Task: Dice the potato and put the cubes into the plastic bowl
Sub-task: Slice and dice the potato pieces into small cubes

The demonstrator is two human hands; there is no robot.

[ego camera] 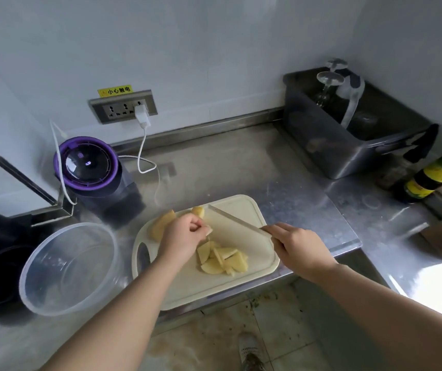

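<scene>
A cream cutting board (244, 207) lies on the steel counter. Near its front sits a pile of cut potato pieces (222, 259). Larger uncut potato chunks (161, 223) lie at the board's far left, partly hidden by my left hand (182, 236), which pinches a small potato piece (209, 231) against the knife blade. My right hand (297, 247) grips the handle of the knife (235, 222), whose wide blade slants over the board. The clear plastic bowl (69, 269) stands left of the board with no potato visible in it.
A purple-lidded appliance (91, 167) with a white cable stands behind the bowl. A dark bin (348, 135) holding glassware sits at the back right, bottles (434, 175) beside it. The counter's front edge runs just under the board; floor and a shoe show below.
</scene>
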